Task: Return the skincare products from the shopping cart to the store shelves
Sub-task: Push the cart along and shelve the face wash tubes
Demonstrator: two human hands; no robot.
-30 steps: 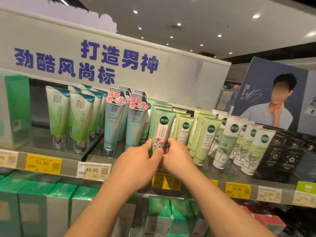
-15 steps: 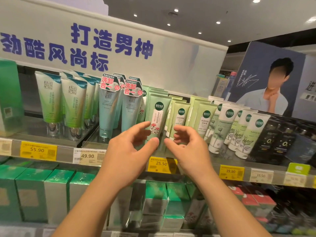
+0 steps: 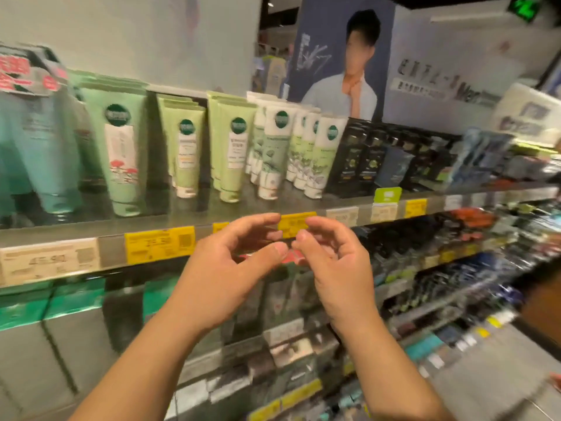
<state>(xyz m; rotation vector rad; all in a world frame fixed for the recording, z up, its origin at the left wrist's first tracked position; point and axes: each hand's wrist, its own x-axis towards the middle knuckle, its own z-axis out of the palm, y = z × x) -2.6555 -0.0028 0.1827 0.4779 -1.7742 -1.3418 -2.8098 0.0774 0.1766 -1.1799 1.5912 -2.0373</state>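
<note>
A green tube with a red flower print (image 3: 121,159) stands upright at the front of the metal shelf (image 3: 188,212), apart from both hands. My left hand (image 3: 230,265) and my right hand (image 3: 331,262) float in front of the shelf edge, below the tubes, thumbs nearly meeting. Their fingers are loosely curled and hold nothing. The view is blurred by motion.
Rows of pale green tubes (image 3: 233,153), white tubes (image 3: 273,153) and black boxes (image 3: 364,156) fill the shelf to the right. Teal tubes (image 3: 36,153) stand at left. Yellow price tags (image 3: 159,244) line the edge. Lower shelves hold green boxes (image 3: 69,302). A poster (image 3: 343,62) stands behind.
Both hands let go of the flower-print tube, left it standing on the shelf and drew back and down. The view has swung to the right.
</note>
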